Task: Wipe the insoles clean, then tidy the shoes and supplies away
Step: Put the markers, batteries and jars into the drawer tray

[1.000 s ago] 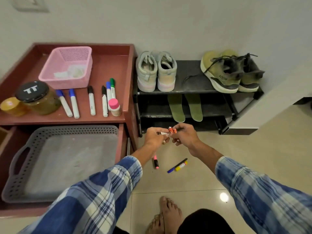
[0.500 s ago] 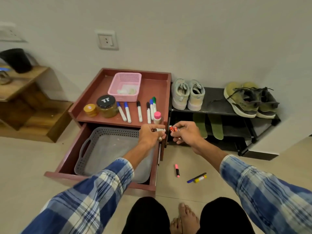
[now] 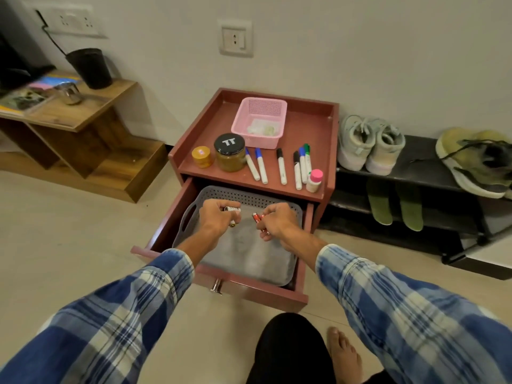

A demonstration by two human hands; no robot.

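Left hand (image 3: 217, 218) is curled round some small pale batteries (image 3: 232, 209), and the right hand (image 3: 275, 223) pinches two red batteries (image 3: 258, 217) between thumb and fingers. Both hands hang just above the grey tray (image 3: 260, 199), which lies inside the open drawer (image 3: 249, 288) of the small red table (image 3: 313, 126).

I judge the step in hand to be putting these supplies into the tray. To do it well, the hands should go down close to the tray floor before the fingers loosen, because round batteries roll easily. It is better to lay them side by side against one wall of the tray, each hand in its turn.

Beyond the hands, on top of the table, the markers (image 3: 281, 166) wait in a row. Well to the right of the right hand, the green insoles (image 3: 379, 202) lie together on the lower shelf of the shoe rack (image 3: 421, 167). Above them stand the pale shoes (image 3: 368, 145) and the olive shoes (image 3: 476, 162).
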